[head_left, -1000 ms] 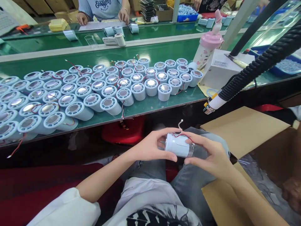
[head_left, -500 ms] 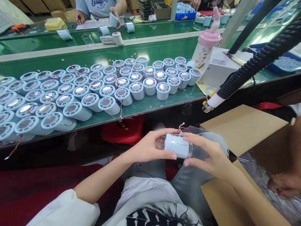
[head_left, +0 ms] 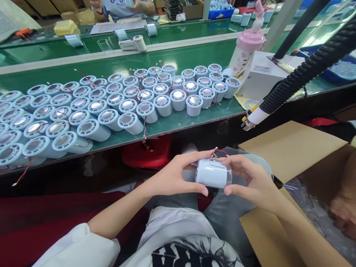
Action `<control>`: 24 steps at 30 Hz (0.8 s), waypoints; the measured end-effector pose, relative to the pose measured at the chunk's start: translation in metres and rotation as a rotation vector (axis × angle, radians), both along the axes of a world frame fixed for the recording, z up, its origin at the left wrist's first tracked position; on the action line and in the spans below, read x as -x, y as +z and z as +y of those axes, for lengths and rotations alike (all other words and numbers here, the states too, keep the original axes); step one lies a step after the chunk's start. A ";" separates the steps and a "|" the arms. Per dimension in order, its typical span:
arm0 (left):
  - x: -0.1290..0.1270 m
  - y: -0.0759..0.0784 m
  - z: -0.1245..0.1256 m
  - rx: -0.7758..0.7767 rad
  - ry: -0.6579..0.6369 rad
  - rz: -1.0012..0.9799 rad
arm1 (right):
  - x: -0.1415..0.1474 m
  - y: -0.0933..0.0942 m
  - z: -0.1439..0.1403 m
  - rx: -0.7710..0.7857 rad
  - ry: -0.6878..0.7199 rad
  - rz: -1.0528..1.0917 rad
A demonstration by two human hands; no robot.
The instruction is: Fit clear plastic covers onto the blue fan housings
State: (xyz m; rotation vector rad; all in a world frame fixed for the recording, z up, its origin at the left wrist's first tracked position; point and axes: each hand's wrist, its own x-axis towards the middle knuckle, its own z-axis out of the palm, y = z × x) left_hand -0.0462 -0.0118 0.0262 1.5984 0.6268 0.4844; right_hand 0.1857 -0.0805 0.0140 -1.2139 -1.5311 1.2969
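Above my lap, both hands hold a light blue plastic cylinder [head_left: 213, 173] lying on its side. A clear plastic sleeve [head_left: 229, 174] shows around it and sticks out past its right end. Red and white wires with a small plug rise behind the cylinder. My left hand [head_left: 185, 176] grips the left end, thumb in front and fingers behind. At the right end, my right hand [head_left: 250, 180] pinches the clear sleeve between thumb and curled fingers. On the green bench, rows of similar blue cylinders [head_left: 147, 111] stand or lean, several with red wires.
An open cardboard box [head_left: 294, 148] with clear plastic pieces is at my right, another person's hand [head_left: 345, 215] over it. A black hose with a nozzle [head_left: 250, 120] hangs above. A pink-lidded cup [head_left: 247, 48] stands by a white device [head_left: 258, 74]. Across the bench sits a co-worker [head_left: 125, 9].
The clear sleeve now shows further along the cylinder, and my right fingers are more curled. The co-worker's hands have risen with a blue piece. The hand at the box has moved right.
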 end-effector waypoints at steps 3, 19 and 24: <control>0.001 0.001 -0.001 -0.059 -0.007 0.014 | 0.000 0.002 0.001 0.054 0.018 0.058; 0.003 0.003 0.000 -0.291 -0.057 0.063 | 0.006 -0.002 0.002 0.399 -0.030 0.341; 0.002 0.002 0.000 -0.300 -0.071 0.025 | 0.006 -0.004 0.001 0.471 -0.027 0.356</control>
